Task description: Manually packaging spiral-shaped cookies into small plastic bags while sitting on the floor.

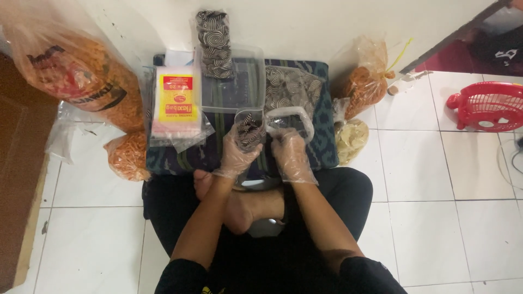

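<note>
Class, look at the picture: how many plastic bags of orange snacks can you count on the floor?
3. A large bag stands at upper left, a small bag lies just below it beside the cushion, and a knotted bag sits right of the cushion by the wall. Others may be hidden.

You wear thin, clear, crinkled plastic gloves on your left hand (238,154) and right hand (292,156), short black sleeves, black trousers, bare forearms, and bare feet.

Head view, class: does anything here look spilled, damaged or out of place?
Nothing stands out. The left hand holds a small clear container of dark swirl snacks, the right hand its lid; no crumbs show on the tiled floor.
</note>
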